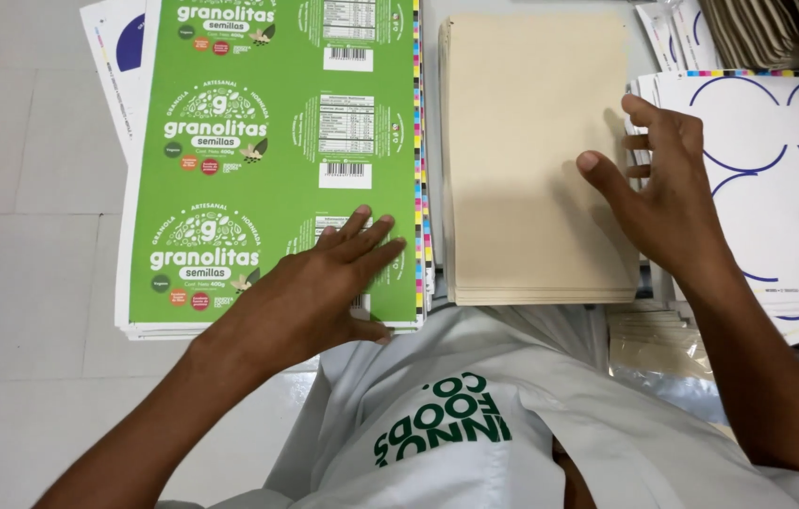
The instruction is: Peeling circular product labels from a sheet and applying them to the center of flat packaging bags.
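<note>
White cloth of the person's work coat (512, 424) fills the near edge at six o'clock, both bare forearms reaching out over it. At about nine o'clock the left hand (324, 283) lies flat, fingers spread and holding nothing, pressing the near right corner of a stack of green printed label sheets (267, 141). At three o'clock the right hand (663, 203) is open with fingers loosely curled, its fingertips at the right edge of a stack of plain tan paper pouches (531, 151); it grips nothing that I can see.

It looks like a sorting or pick-up step: one hand steadies the labels, the other feels for a single pouch. Lifting just one would call for separating its edge from the pile.

White sheets with blue outlined circles (776, 170) crowd the right side at two o'clock, touching the pouches' flank. Pale surface (32, 188) lies free to the left.
</note>
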